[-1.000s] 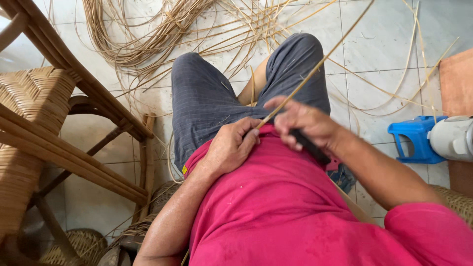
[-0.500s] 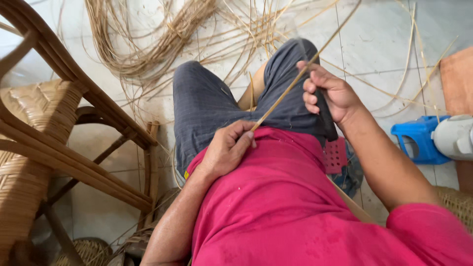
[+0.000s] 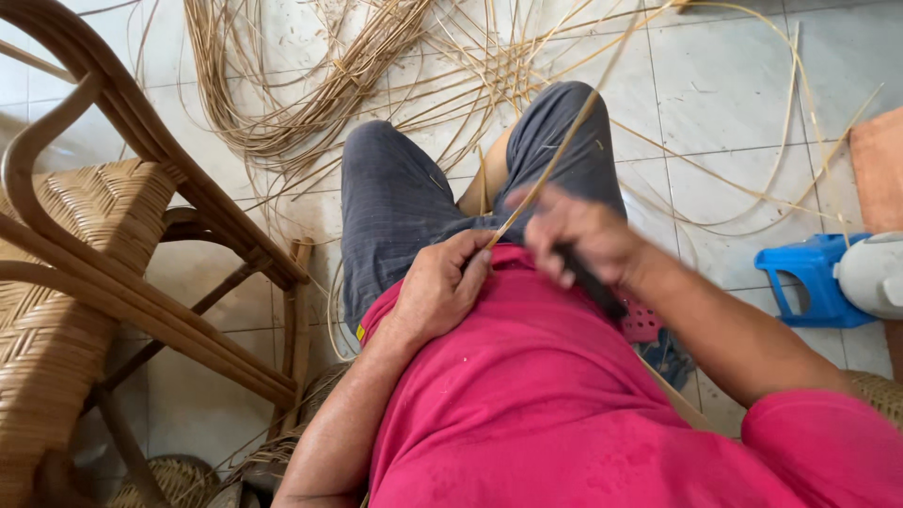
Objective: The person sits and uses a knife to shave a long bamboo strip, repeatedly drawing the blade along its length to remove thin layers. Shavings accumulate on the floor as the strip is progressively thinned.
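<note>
Tiled floor [image 3: 724,94], loose cane scattered; wicker chair [image 3: 85,273] at left. Left hand [image 3: 442,287] pinches 1 cane strip [image 3: 564,141] at lap; right hand [image 3: 583,235], blurred, grips dark-handled knife [image 3: 588,282]. Step judged: scraping strip; next calls for steady pull along blade.

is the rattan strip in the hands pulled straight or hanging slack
Straight. The rattan strip runs in one taut line from the left hand up past the right hand, which grips a dark-handled tool.

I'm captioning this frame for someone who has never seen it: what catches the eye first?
At centre, the left hand pinches a long thin rattan strip against a pink shirt, while the blurred right hand grips a dark-handled tool. Loose cane strands sprawl over the tiled floor above, and a woven rattan chair fills the left.
</note>
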